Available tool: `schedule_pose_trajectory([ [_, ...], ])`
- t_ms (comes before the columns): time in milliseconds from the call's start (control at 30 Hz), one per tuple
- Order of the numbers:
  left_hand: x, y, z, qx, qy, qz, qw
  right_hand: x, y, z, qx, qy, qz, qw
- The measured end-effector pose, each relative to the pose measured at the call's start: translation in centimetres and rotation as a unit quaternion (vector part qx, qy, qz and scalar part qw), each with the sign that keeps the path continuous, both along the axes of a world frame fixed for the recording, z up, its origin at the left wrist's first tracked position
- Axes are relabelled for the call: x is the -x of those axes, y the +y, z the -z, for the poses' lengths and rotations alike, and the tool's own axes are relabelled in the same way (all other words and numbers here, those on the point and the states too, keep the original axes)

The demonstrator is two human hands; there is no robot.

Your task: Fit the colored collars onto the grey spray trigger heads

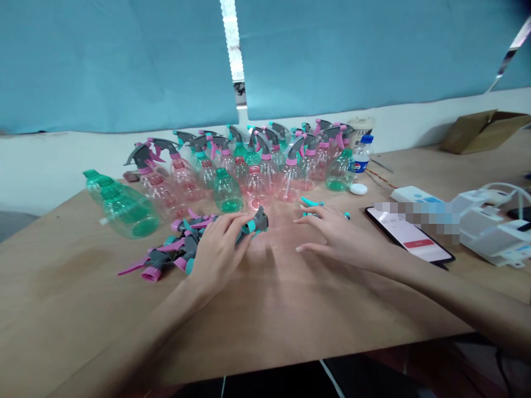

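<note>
My left hand [219, 243] is closed around a grey and teal trigger spray head [260, 220], whose end sticks out past the fingertips. Under and beside this hand lies a pile of loose pink, teal and grey spray heads [160, 260]. My right hand [327, 232] hovers over the table with its fingers apart and nothing in them. Just behind its fingers is a teal spray head [312, 203], partly hidden. Beyond both hands stand clear green bottles [227, 190] and pink bottles [256, 188] with open necks.
Several bottles with spray heads fitted [290, 171] stand in rows along the wall. Green bottles [128, 207] are at the left. On the right are a phone [409, 235], a white device [489, 221], a white cap [358, 189], a Pepsi bottle [362, 157] and a cardboard box [477, 132].
</note>
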State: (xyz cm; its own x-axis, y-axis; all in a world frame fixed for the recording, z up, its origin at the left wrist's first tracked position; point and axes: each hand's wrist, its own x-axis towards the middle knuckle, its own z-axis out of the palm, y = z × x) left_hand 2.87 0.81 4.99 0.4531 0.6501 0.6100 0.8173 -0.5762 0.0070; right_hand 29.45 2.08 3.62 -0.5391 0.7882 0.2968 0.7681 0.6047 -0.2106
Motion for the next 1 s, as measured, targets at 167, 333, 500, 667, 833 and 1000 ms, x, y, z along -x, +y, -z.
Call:
schedule_pose_trajectory([
  [167, 0.7, 0.1, -2.5, -0.072, -0.063, -0.007, 0.995, 2.5, -0.4, 0.0, 0.015, 0.018, -0.037, 0.999],
  [333, 1.8, -0.9, -4.2, -0.108, -0.106, -0.010, 0.988, 4.1, 0.2, 0.9, 0.040, 0.014, -0.068, 0.997],
  [500, 3.0, -1.8, -4.2, -0.110, -0.123, 0.001, 0.986, 5.2, 0.4, 0.9, 0.053, 0.020, -0.094, 0.994],
  [667, 3.5, -2.6, -3.5, -0.085, -0.138, 0.002, 0.987, 6.6, 0.1, 0.9, 0.071, -0.002, -0.095, 0.993],
  [833, 3.7, -3.7, -3.0, -0.059, -0.153, 0.019, 0.986, 7.9, 1.0, 2.0, 0.084, 0.024, -0.098, 0.991],
  [1000, 3.1, -5.5, -2.1, 0.007, -0.145, 0.041, 0.989, 9.4, 2.9, 2.9, 0.082, 0.074, -0.115, 0.987],
])
